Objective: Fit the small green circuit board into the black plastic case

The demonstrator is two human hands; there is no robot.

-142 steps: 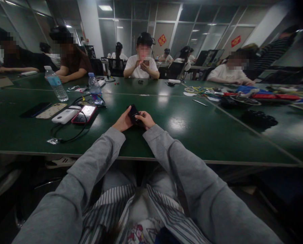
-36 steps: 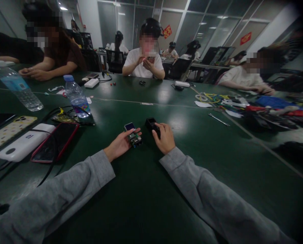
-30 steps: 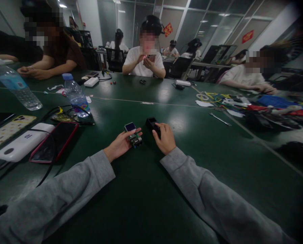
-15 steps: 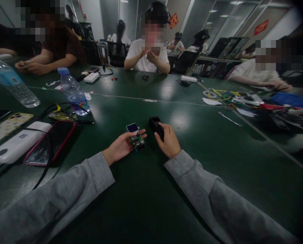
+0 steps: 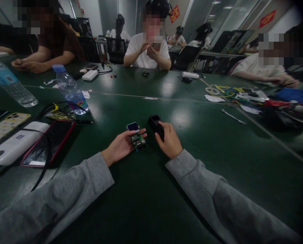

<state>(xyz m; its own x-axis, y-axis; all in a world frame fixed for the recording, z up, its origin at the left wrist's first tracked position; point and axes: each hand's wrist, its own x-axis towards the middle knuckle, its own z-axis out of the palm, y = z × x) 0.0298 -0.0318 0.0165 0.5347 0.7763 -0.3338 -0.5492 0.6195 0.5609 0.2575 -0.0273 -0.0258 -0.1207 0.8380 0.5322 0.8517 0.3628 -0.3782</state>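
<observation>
My left hand [image 5: 121,144] holds a green circuit board [image 5: 139,143] with a small dark display [image 5: 132,127] at its far end. The thumb lies over the board and the other fingers are beneath it. To the right, my right hand [image 5: 171,140] grips a black oblong device case [image 5: 155,122] with a small screen-like window near its far end. My thumb is along the case's near side and my fingers rest on top, covering part of it. The case is at the green table [image 5: 141,189], a short gap away from the board.
At left are two water bottles [image 5: 71,91], a white power bank [image 5: 19,142], a red-edged phone [image 5: 49,144] and black cables. A wrench [image 5: 233,117] and a heap of coloured wires [image 5: 265,96] lie at right. Several people sit around, one straight across [image 5: 147,51].
The view has shifted slightly. Both hands keep their holds on the circuit board and the black case, with hardly any movement. The person across has lowered their hands a little from the face.
</observation>
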